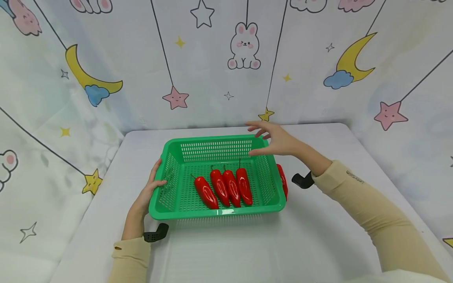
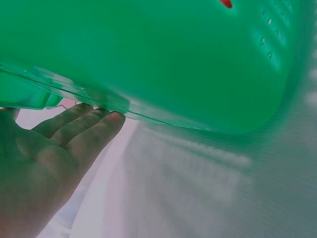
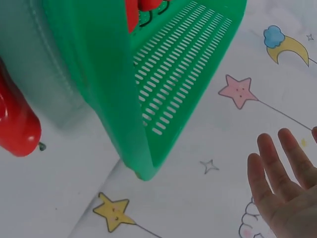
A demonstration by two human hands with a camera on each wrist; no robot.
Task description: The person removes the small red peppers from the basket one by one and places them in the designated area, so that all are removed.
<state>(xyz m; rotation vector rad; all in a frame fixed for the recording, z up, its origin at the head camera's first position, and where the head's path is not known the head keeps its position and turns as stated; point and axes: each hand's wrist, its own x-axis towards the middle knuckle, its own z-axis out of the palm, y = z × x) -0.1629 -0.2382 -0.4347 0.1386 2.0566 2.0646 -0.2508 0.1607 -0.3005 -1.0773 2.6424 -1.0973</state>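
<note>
A green plastic basket (image 1: 177, 215) with slotted walls is in the middle of the head view. Several glossy red chili peppers (image 1: 206, 192) lie side by side inside it, stems toward the back. My left hand (image 1: 146, 194) grips the basket's left rim, thumb over the inner side and fingers outside. In the left wrist view, those fingers (image 2: 94, 136) reach up against the rim's underside. Over the basket's back right corner hovers my right hand (image 1: 274, 139), fingers spread and holding nothing. Another red pepper (image 1: 282, 181) lies on the table beside the right wall, partly hidden by the basket.
The white table (image 1: 226, 251) extends around the basket. Behind and on both sides hangs a pale cloth (image 1: 212, 70) printed with moons, stars and rabbits. A black wrist device (image 1: 302, 181) juts from the right forearm, and another (image 1: 156, 233) from the left.
</note>
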